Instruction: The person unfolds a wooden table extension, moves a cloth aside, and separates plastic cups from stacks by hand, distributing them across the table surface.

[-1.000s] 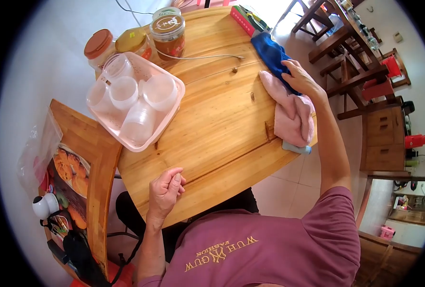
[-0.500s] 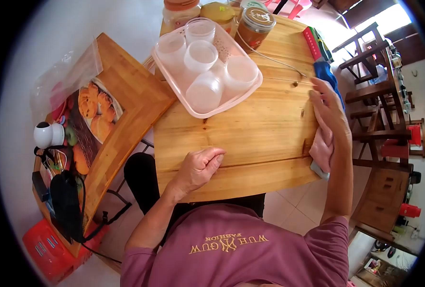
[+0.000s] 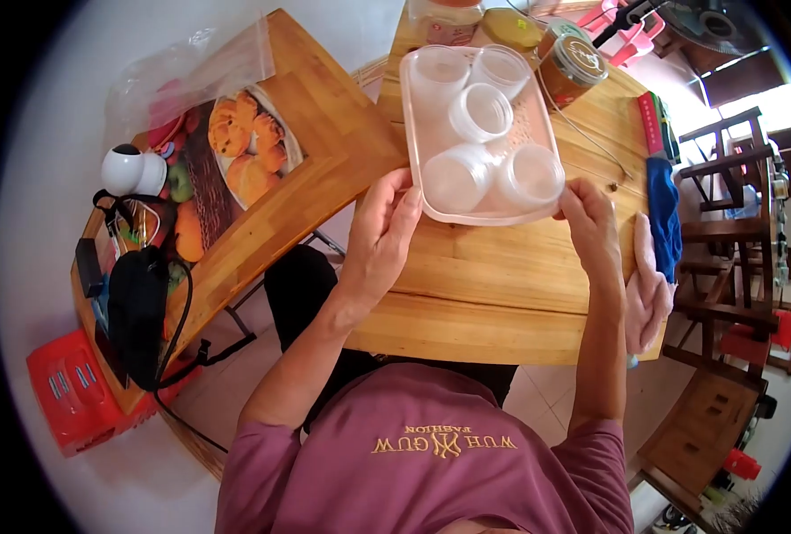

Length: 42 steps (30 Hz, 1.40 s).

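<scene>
A pale pink plastic tray point(image 3: 489, 219) lies on the wooden table in front of me. Several translucent plastic cups point(image 3: 532, 175) stand or lean inside it, one of them tilted near the middle. My left hand point(image 3: 383, 227) grips the tray's near left corner, thumb along the outer side. At the near right corner, my right hand point(image 3: 590, 227) pinches the rim between thumb and fingers. Whether the tray is lifted off the tabletop, I cannot tell.
Behind the tray are a brown-filled jar point(image 3: 574, 69) and other lidded containers. A pink cloth point(image 3: 648, 298) and blue cloth point(image 3: 662, 209) lie along the right edge. On the left, a side table point(image 3: 329, 98) bears a white camera-like device point(image 3: 133, 171) and black bag point(image 3: 136, 298).
Both hands have moved to the tray and taken its near corners; the right came from beside the cloths. The tray now sits straighter to me. The whole view has shifted.
</scene>
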{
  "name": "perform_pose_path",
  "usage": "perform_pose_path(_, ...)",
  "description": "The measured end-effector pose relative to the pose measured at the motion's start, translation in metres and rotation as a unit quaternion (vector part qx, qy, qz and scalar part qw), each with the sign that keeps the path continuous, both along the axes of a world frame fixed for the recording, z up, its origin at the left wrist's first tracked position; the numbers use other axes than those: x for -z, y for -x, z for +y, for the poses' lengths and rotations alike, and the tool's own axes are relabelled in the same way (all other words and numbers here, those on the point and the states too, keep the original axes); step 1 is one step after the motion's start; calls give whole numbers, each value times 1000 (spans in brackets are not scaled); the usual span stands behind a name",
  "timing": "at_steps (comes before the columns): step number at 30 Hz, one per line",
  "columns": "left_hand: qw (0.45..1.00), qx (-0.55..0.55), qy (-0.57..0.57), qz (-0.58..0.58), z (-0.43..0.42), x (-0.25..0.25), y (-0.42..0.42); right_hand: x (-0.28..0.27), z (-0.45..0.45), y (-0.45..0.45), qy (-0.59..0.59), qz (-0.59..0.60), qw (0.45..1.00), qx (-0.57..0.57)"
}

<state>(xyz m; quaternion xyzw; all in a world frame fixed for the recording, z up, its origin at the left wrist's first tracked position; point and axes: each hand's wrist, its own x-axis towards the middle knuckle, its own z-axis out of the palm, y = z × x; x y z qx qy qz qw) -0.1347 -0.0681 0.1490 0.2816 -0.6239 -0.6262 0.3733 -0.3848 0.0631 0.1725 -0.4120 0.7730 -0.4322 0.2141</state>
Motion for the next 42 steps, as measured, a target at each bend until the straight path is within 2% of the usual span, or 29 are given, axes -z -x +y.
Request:
perform_pose_path(2,998,19,-49,32,-6,3,4,1,11,-11,1,13,1000,-1)
perform_pose_path(4,999,10,-48,20,-10,10,4,5,23,-24,28,8,999,43)
perform_pose_path(6,991,63,-99,-59,-13,7,2,1,34,-39,19,-6,999,43)
perform_pose_path(8,992,59,-94,-64,-11,1,4,8,45,-50,63,-59,996,37)
perform_pose_path(10,996,51,-29,-67,-8,-4,4,5,49,-63,60,-49,996,45)
perform_pose_path(12,995,57,-28,-74,-8,-9,2,0,52,-72,73,-15,996,50)
perform_pose_path(20,998,46,24,-47,-13,-53,-21,-24,54,-102,126,-64,989,44)
perform_pose_path(22,999,-5,49,-7,-22,-61,-29,-34,48,-111,150,-69,986,19)
perform_pose_path(24,996,-49,71,-34,-37,-64,-41,-39,47,-114,156,-89,983,-40)
perform_pose_path(26,996,-44,76,-20,-54,-66,-54,-42,41,-121,169,-133,973,-80)
perform_pose_path(28,996,-63,60,-13,-66,-71,-68,-38,36,-124,168,-132,969,-122)
perform_pose_path(30,998,-14,47,-28,-81,-72,-83,-38,29,-131,118,-97,980,-128)
perform_pose_path(34,997,-66,43,-25,-108,-51,-106,-21,30,-128,53,-63,985,-155)
perform_pose_path(42,980,-159,77,-91,-137,-21,-130,-8,25,-129,-15,-82,989,-120)
